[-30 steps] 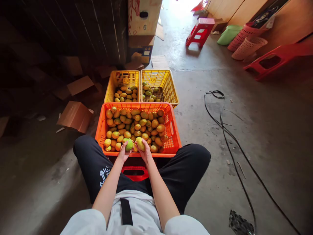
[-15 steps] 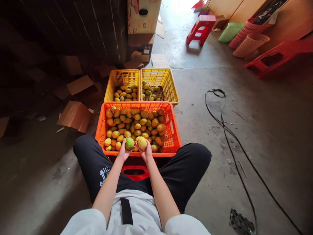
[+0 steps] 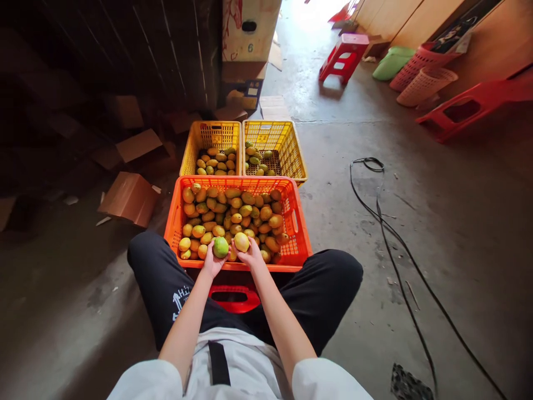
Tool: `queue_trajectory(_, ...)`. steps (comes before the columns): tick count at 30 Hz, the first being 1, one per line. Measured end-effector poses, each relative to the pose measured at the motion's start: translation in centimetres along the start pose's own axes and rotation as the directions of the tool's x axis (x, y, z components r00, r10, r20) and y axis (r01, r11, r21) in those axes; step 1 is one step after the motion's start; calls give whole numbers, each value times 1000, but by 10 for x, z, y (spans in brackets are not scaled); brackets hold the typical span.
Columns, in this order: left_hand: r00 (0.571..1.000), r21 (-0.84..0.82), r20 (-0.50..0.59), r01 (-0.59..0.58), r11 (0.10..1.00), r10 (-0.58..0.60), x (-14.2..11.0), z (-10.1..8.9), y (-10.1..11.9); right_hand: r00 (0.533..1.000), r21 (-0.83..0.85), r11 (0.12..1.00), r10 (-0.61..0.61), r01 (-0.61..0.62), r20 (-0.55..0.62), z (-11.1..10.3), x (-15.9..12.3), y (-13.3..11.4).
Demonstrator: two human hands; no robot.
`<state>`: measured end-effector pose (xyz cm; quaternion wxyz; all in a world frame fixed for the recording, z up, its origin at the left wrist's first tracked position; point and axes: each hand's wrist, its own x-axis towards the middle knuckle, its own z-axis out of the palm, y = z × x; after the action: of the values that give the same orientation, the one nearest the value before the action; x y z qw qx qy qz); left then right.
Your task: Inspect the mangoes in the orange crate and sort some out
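Note:
A green mango rests in my left hand, whose fingers curl around it from the left and below. My right hand holds a yellow mango close beside the green one, with a small gap between the two fruits. Both hands are over the near edge of an orange plastic crate. Inside it lies a heap of yellow-orange mangoes, some with greenish skin. Parts of the heap are hidden behind my hands.
Behind the orange crate stand a left yellow crate and a right yellow crate, each with some mangoes. A cardboard box lies left. A black cable runs along the floor at right. A red stool stands farther back.
Both mangoes have turned in my hands and show more of their upper sides. My right hand has shifted slightly right. The whole view has tilted a little.

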<state>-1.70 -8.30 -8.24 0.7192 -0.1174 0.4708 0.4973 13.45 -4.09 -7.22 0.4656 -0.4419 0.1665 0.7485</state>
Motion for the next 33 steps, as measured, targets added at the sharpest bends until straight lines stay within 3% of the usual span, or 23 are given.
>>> queue_trajectory(2,1000,-19,-6,1,1000,-1,1,-2,-1,996,-36,998,-48,51,71,46,5,-25)
queue_trajectory(4,1000,-37,-6,-16,999,16,1,-5,-2,982,-54,995,-74,84,172,105,9,-56)
queue_trajectory(7,998,-49,-2,-55,997,55,1,-7,-4,912,-80,970,-185,229,367,188,7,-98)
queue_trajectory(9,998,-65,-25,-54,996,52,1,-6,-5,857,-95,933,-275,347,435,215,-4,-113)
queue_trajectory(10,998,-74,-40,-44,996,41,1,-6,-5,841,-107,917,-299,384,452,217,-12,-115)
queue_trajectory(11,998,-81,-53,-33,996,28,2,-5,-4,833,-124,906,-309,404,459,211,-21,-114)
queue_trajectory(13,996,-84,-84,-11,996,4,3,-4,-3,851,-163,904,-293,395,435,179,-38,-107)
queue_trajectory(16,988,-53,-144,45,998,-52,6,1,-1,926,-203,928,-248,311,286,101,-59,-90)
queue_trajectory(19,976,24,-170,140,990,-134,11,27,2,956,-184,943,-251,276,149,23,-74,-79)
queue_trajectory(22,988,63,-74,144,988,-139,16,90,12,956,-190,937,-292,294,39,-33,-83,-75)
queue_trajectory(24,993,46,103,56,997,-60,17,146,25,948,-210,927,-320,312,-3,-57,-88,-73)
queue_trajectory(26,952,17,306,-28,999,21,13,197,41,946,-229,925,-320,303,-41,-72,-89,-70)
queue_trajectory(28,883,-6,458,-114,993,104,7,228,55,946,-238,927,-315,291,-72,-78,-87,-66)
queue_trajectory(30,826,-25,528,-214,976,195,0,225,61,946,-240,926,-317,292,-74,-79,-80,-62)
queue_trajectory(31,825,0,519,-261,965,223,-3,210,60,946,-244,924,-317,293,-65,-78,-76,-61)
queue_trajectory(33,872,154,419,-344,926,254,-8,159,51,950,-271,919,-310,287,-46,-76,-68,-57)
